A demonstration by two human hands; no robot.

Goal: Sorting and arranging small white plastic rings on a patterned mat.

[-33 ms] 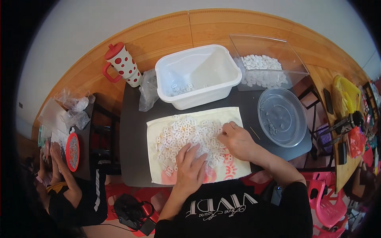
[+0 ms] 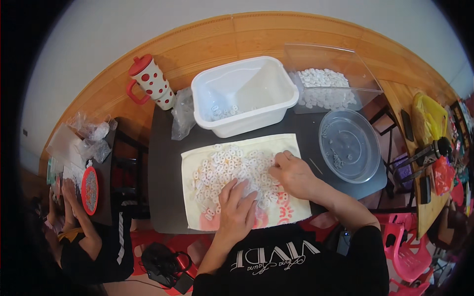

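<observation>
Many small white plastic pieces with holes [image 2: 222,165] lie spread in a single heap on a pale yellow towel [image 2: 291,143] with red printing. My left hand [image 2: 236,209] rests on the near side of the heap, its fingers stretched out and slightly apart. Something clear and shiny, perhaps thin plastic, shows beside those fingertips. At the heap's right edge, my right hand [image 2: 292,173] is closed, with fingers curled down and pressed together. Whatever it pinches, if anything, is hidden.
Behind the towel stands a white tub [image 2: 247,121] with a few pieces inside. A clear box [image 2: 363,98] holds more white pieces. To the right are a round clear lid [image 2: 363,167] and a thin stick [image 2: 316,166]. A dotted tumbler [image 2: 157,86] stands back left. Another person's hands [image 2: 69,190] work at left.
</observation>
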